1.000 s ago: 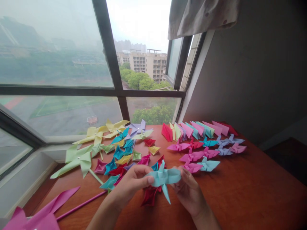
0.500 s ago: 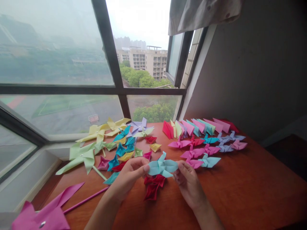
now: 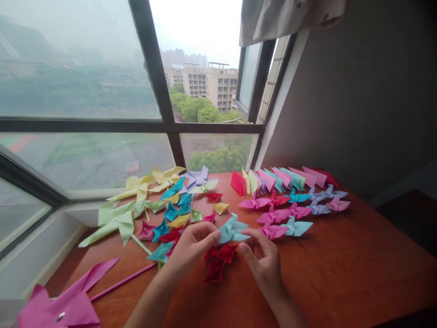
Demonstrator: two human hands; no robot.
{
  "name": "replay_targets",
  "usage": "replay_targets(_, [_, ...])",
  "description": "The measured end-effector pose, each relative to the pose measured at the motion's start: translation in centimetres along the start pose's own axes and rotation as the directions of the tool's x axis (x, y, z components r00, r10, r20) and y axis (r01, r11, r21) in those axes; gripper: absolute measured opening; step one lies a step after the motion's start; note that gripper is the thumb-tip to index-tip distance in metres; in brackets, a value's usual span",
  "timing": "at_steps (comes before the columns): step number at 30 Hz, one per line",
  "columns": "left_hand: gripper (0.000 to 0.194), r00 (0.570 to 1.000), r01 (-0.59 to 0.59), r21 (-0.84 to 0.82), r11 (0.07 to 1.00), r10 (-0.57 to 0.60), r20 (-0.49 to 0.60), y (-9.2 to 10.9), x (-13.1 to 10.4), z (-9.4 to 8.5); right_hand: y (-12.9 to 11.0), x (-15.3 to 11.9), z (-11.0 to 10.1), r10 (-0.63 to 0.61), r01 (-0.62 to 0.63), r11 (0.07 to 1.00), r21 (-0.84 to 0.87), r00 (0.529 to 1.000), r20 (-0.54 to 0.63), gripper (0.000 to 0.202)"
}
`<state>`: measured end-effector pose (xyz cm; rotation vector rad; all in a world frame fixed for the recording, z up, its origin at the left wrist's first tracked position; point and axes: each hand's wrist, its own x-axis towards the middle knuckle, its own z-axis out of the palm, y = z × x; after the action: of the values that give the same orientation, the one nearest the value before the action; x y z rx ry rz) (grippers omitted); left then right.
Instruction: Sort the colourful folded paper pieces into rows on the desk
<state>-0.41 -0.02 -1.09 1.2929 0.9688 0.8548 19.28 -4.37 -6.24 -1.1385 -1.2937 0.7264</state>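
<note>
A light blue origami crane [image 3: 233, 229] is held up over the table, its neck and wings spread. My left hand [image 3: 194, 241] pinches one wing between thumb and fingers. My right hand [image 3: 264, 255] is beside the other wing with thumb and index finger apart; the index fingertip is close to the wing tip, and I cannot tell whether it touches. Below the crane, dark red folded paper pieces [image 3: 218, 264] lie on the brown table [image 3: 327, 278]. Pink and blue paper cranes [image 3: 273, 215] sit in rows to the right.
Folded paper boats [image 3: 170, 212] and pinwheels [image 3: 118, 221] spread across the left. A magenta pinwheel [image 3: 59, 305] with a stick lies at the near left. Folded paper planes [image 3: 278, 180] line the back right. Windows [image 3: 218, 127] stand behind; one pane is ajar under a curtain [image 3: 290, 18].
My right thumb and finger have come apart from the crane's right wing. The crane has turned and shifted slightly right and up in my left hand.
</note>
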Motion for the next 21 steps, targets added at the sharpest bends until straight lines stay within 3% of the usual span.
replay_targets(3, [0.032, 0.999, -0.009, 0.089, 0.996, 0.004, 0.048, 0.0, 0.0, 0.3, -0.3, 0.2, 0.2, -0.116, 0.112, 0.976, -0.188, 0.993, -0.009, 0.009])
replay_targets(6, [0.034, 1.0, -0.024, 0.153, 0.988, 0.027, -0.013, 0.3, 0.0, -0.2, -0.5, 0.5, 0.2, -0.153, 0.133, 0.953, -0.272, 0.987, -0.055, 0.012])
replay_targets(10, [0.036, 0.993, -0.025, 0.131, 0.991, 0.039, -0.109, 0.7, 0.1, -0.9, -0.5, 0.7, 0.1, -0.172, 0.144, 0.942, -0.302, 0.983, -0.068, 0.013])
replay_targets(21, [0.032, 0.985, -0.024, 0.183, 0.983, 0.055, -0.164, 0.0, 0.3, -0.8, -0.4, 0.5, 0.2, -0.172, 0.162, 0.936, -0.313, 0.985, -0.006, 0.013])
